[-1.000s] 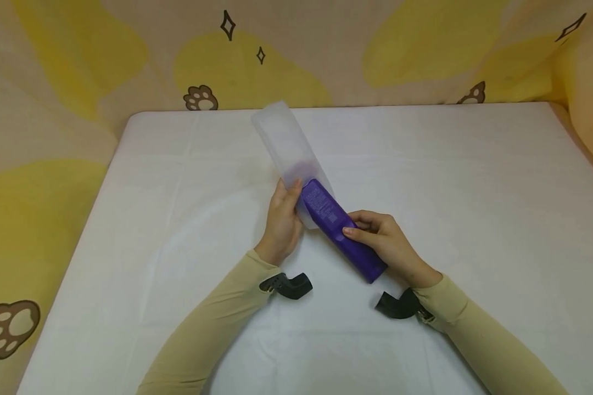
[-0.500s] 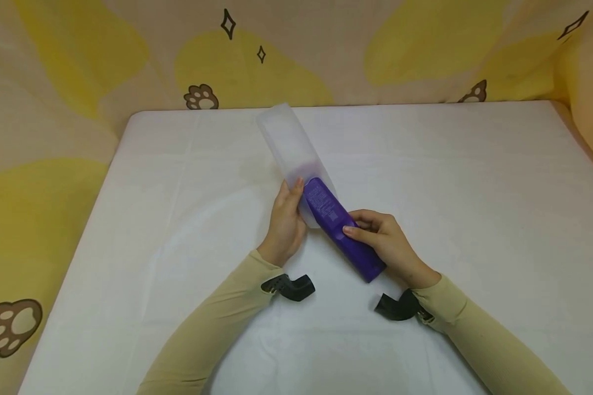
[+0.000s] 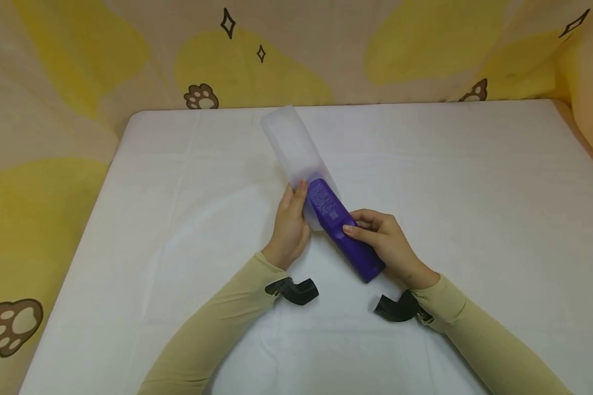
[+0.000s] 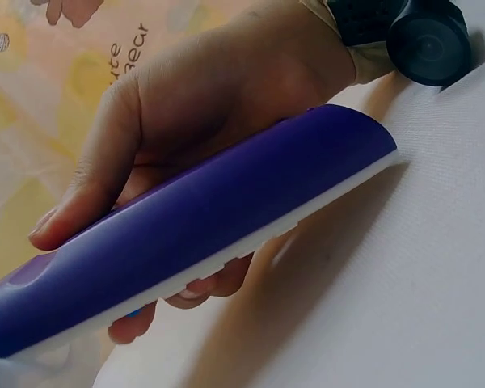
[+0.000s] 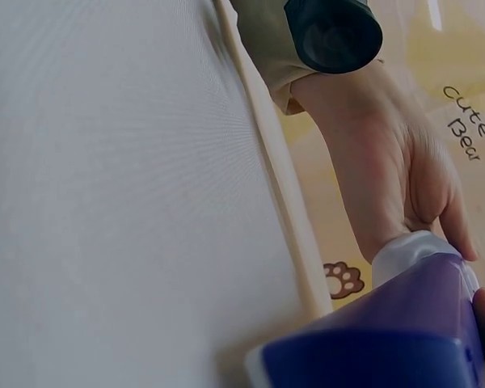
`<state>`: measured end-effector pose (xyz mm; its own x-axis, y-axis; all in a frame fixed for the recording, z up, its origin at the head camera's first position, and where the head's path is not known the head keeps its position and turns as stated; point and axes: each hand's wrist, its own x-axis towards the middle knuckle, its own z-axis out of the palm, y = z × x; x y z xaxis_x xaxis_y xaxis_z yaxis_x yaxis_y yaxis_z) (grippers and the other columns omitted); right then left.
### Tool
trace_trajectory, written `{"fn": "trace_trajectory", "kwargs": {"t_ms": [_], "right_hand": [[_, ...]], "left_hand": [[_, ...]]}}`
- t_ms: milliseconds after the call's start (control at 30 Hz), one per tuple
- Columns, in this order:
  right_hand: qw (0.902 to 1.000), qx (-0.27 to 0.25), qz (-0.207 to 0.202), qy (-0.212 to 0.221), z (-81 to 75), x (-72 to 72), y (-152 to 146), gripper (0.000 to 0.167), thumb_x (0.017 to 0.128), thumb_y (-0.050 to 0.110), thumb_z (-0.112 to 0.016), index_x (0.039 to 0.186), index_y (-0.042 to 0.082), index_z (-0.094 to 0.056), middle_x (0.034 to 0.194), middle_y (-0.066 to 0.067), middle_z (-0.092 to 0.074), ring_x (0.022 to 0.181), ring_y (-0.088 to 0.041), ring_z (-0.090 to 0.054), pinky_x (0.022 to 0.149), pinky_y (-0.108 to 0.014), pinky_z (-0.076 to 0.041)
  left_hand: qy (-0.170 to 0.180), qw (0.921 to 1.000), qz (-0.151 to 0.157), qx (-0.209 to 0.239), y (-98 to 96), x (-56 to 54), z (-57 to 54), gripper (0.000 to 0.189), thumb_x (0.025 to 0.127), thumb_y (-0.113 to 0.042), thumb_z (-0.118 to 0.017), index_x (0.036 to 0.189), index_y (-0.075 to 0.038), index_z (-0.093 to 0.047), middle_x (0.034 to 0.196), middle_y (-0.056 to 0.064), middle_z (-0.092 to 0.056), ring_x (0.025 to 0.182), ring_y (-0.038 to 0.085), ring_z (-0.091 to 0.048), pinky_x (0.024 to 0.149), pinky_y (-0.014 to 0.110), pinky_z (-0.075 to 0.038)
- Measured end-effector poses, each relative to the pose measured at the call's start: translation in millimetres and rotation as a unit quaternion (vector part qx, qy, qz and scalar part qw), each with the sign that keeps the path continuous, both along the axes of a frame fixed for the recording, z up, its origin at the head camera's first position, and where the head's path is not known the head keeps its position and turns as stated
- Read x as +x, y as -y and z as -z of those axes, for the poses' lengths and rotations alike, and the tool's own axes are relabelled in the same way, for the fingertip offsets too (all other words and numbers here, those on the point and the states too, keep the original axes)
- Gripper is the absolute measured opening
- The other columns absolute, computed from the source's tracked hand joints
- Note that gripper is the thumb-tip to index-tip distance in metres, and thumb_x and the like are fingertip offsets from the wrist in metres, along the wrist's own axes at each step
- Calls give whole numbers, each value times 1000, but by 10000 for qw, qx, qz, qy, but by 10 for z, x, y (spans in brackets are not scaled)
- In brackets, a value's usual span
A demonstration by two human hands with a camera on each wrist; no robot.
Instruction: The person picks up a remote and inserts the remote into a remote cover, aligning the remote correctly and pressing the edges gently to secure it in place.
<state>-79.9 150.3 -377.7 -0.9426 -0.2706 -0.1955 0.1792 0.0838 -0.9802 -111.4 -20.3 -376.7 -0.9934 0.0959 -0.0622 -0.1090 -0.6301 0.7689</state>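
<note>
In the head view, a purple remote control [image 3: 353, 247] slants over the table with its printed back up. My right hand [image 3: 395, 249] grips it near the middle, thumb on the back. My left hand [image 3: 289, 227] holds a translucent sleeve [image 3: 296, 145] by its lower part, thumb uppermost. The far end of the remote meets this lower part; how deep it sits inside I cannot tell. The left wrist view shows the remote [image 4: 202, 218] with its white button side facing down and right-hand fingers underneath. In the right wrist view, the sleeve [image 5: 412, 246] surrounds the remote's far end.
A white-covered table [image 3: 474, 219] spreads beneath both hands. Behind it and at the left hangs a yellow patterned cloth [image 3: 277, 66]. Black wrist cameras, one on the left wrist [image 3: 301, 292] and one on the right [image 3: 395, 307], stick out inward below the hands.
My left hand and the sleeve have shifted slightly right and toward me. The remote has shifted slightly left; my right hand stays almost still.
</note>
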Motion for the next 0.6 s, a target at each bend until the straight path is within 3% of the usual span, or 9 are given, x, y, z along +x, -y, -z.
{"fn": "trace_trajectory", "kwargs": {"t_ms": [433,600], "right_hand": [[9981,-362,360,344,31,16,45,21,89,12,-64,105,0,-62,83,1,-70,67,-11,-63,58,-25,-53],[9982,-309,414,318,25,21,70,23,88,12,-65,106,-2,-61,83,1,-70,68,-12,-63,60,-26,-54]], "left_hand": [[-137,9997,172,-99,-52,55,43,39,104,-15,-31,139,1,-27,131,9,-40,125,17,-36,108,30,-28],[-45,9996,235,-145,-6,32,4,36,103,-12,-35,135,4,-33,123,7,-47,112,13,-47,100,27,-37]]}}
